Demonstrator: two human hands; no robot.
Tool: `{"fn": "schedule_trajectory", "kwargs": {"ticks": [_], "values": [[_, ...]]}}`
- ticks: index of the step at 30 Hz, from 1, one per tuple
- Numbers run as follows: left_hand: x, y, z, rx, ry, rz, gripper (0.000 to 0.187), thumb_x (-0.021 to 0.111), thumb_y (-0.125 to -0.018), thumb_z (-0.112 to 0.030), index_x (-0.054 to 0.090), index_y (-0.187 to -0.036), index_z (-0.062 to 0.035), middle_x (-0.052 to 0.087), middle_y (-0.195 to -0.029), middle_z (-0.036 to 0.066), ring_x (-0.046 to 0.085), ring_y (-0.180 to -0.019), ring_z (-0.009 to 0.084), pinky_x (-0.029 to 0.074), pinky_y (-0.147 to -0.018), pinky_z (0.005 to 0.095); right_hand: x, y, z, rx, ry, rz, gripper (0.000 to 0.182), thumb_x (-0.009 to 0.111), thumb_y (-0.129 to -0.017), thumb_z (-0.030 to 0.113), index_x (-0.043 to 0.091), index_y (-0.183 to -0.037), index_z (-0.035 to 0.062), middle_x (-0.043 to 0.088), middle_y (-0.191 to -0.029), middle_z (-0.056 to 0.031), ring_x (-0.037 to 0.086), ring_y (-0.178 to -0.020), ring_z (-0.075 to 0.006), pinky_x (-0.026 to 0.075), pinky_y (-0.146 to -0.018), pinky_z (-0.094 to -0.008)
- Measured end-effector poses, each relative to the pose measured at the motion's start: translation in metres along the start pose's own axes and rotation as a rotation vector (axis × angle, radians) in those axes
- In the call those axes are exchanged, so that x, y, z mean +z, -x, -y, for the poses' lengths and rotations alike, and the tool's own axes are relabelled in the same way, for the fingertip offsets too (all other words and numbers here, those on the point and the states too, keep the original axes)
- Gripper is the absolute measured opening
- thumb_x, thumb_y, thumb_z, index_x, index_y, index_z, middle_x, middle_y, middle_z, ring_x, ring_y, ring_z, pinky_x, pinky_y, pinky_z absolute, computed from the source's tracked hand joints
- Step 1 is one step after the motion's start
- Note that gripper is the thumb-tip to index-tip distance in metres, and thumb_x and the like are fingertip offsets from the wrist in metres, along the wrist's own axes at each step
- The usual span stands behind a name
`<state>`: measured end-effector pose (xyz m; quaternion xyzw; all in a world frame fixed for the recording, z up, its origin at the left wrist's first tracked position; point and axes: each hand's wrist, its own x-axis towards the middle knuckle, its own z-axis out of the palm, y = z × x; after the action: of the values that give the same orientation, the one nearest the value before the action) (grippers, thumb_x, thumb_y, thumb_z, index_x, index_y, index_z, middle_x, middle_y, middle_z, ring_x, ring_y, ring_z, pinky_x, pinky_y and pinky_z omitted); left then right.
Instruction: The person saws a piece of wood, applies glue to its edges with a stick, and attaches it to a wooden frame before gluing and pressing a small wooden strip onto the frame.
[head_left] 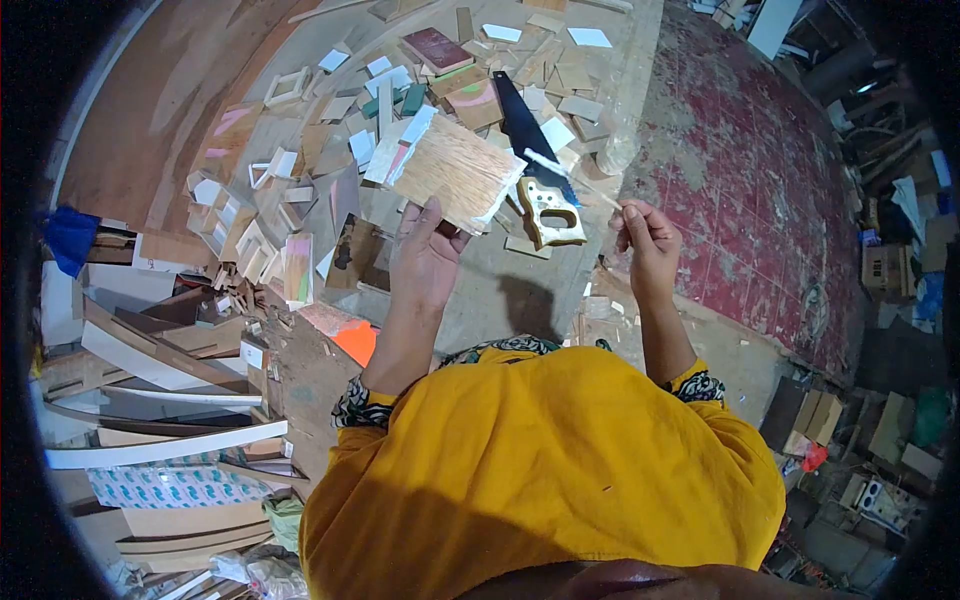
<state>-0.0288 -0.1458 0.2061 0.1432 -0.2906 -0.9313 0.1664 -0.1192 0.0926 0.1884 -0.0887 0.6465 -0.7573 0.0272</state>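
Note:
My left hand [425, 245] is closed on the lower edge of a wooden board [455, 168], thumb on its face. The board is tilted, with pale wood grain and ragged white edges. My right hand [650, 240] pinches the end of a thin light stick [604, 197], which points toward the board. A white strip [546, 161] lies in line with the stick, near the board's right corner. Behind them on the worktop rests a handsaw [550, 215] with a dark blade and a pale handle.
Wood offcuts and small blocks [290, 190] cover the worktop [480, 310]. A dark red block [437, 50] lies at the back. To the right is a worn red surface [740, 180]. Curved boards [170, 445] are stacked at lower left, boxes [885, 270] at far right.

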Motion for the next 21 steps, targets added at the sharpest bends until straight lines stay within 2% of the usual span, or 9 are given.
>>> {"fn": "schedule_trajectory", "kwargs": {"ticks": [5,7,8,10,11,13,17,19,21], "values": [[-0.004,0.0,0.001,0.006,-0.012,0.016,0.042,0.051,-0.087,-0.012,0.035,-0.125,-0.0037,0.049,-0.118,0.009,0.051,-0.107,0.0207,0.047,-0.087,0.0342,-0.041,-0.04,-0.019,-0.139,0.242,-0.152,0.016,0.055,-0.086,0.013,0.064,-0.091,0.0013,0.062,-0.068,-0.005,0.049,-0.051,-0.0068,0.038,-0.046,-0.0217],[-0.003,0.001,0.0,-0.006,-0.028,0.018,0.042,0.051,-0.087,-0.012,0.035,-0.125,-0.0038,0.049,-0.118,0.009,0.051,-0.107,0.0204,0.046,-0.087,0.0343,-0.063,-0.063,-0.027,-0.324,0.698,-0.271,0.014,0.057,-0.081,0.011,0.063,-0.091,0.0029,0.063,-0.069,-0.0107,0.057,-0.053,-0.0171,0.043,-0.048,-0.0302],[-0.004,0.001,0.0,-0.004,-0.04,0.015,0.042,0.051,-0.087,-0.012,0.035,-0.125,-0.004,0.049,-0.119,0.009,0.051,-0.107,0.0202,0.046,-0.087,0.0344,-0.068,-0.07,-0.026,-0.319,0.706,-0.285,0.014,0.057,-0.081,0.011,0.063,-0.091,0.0029,0.063,-0.069,-0.0107,0.057,-0.053,-0.0171,0.043,-0.048,-0.0302],[-0.007,0.002,0.0,-0.013,-0.057,0.014,0.042,0.051,-0.087,-0.013,0.035,-0.126,-0.0044,0.049,-0.12,0.009,0.051,-0.108,0.02,0.045,-0.088,0.0342,-0.073,-0.084,-0.013,-0.497,1.207,-0.336,0.016,0.057,-0.077,0.013,0.063,-0.089,0.0051,0.062,-0.073,-0.0152,0.061,-0.062,-0.0301,0.046,-0.055,-0.0391],[-0.009,0.002,0.0,-0.008,-0.074,0.005,0.043,0.05,-0.088,-0.013,0.034,-0.126,-0.0048,0.049,-0.12,0.009,0.05,-0.108,0.0197,0.045,-0.088,0.034,-0.075,-0.094,-0.014,-0.493,1.215,-0.344,0.016,0.057,-0.077,0.013,0.063,-0.089,0.0051,0.062,-0.073,-0.0152,0.061,-0.062,-0.0301,0.046,-0.055,-0.0391],[-0.015,0.001,0.0,-0.01,-0.075,-0.005,0.043,0.05,-0.088,-0.014,0.035,-0.127,-0.0053,0.048,-0.121,0.008,0.05,-0.108,0.0195,0.045,-0.087,0.0333,-0.075,-0.116,-0.017,-0.412,1.477,-0.217,0.016,0.053,-0.076,0.015,0.063,-0.085,0.0064,0.062,-0.076,-0.017,0.06,-0.068,-0.0364,0.047,-0.059,-0.0433],[-0.014,0.002,-0.001,0.018,-0.078,-0.037,0.042,0.049,-0.089,-0.014,0.035,-0.127,-0.0056,0.048,-0.121,0.008,0.05,-0.108,0.0191,0.045,-0.086,0.0322,-0.068,-0.157,-0.035,-0.277,1.571,-0.07,0.017,0.048,-0.078,0.016,0.063,-0.082,0.0105,0.061,-0.077,-0.0194,0.06,-0.073,-0.0363,0.046,-0.065,-0.0468],[-0.015,0.004,-0.002,0.016,-0.082,-0.036,0.041,0.049,-0.089,-0.014,0.035,-0.127,-0.0053,0.048,-0.122,0.008,0.05,-0.108,0.0191,0.045,-0.086,0.0325,-0.066,-0.173,-0.043,-0.145,1.662,0.046,0.017,0.049,-0.075,0.013,0.064,-0.083,0.0085,0.061,-0.076,-0.0195,0.06,-0.073,-0.0374,0.047,-0.067,-0.0461],[-0.017,0.005,-0.003,0.014,-0.085,-0.033,0.041,0.049,-0.089,-0.014,0.035,-0.126,-0.0051,0.048,-0.122,0.008,0.05,-0.109,0.0192,0.045,-0.087,0.0328,-0.063,-0.184,-0.051,-0.14,1.689,0.113,0.018,0.049,-0.075,0.012,0.063,-0.082,0.0053,0.062,-0.079,-0.0202,0.061,-0.075,-0.0366,0.048,-0.066,-0.0458]]}}
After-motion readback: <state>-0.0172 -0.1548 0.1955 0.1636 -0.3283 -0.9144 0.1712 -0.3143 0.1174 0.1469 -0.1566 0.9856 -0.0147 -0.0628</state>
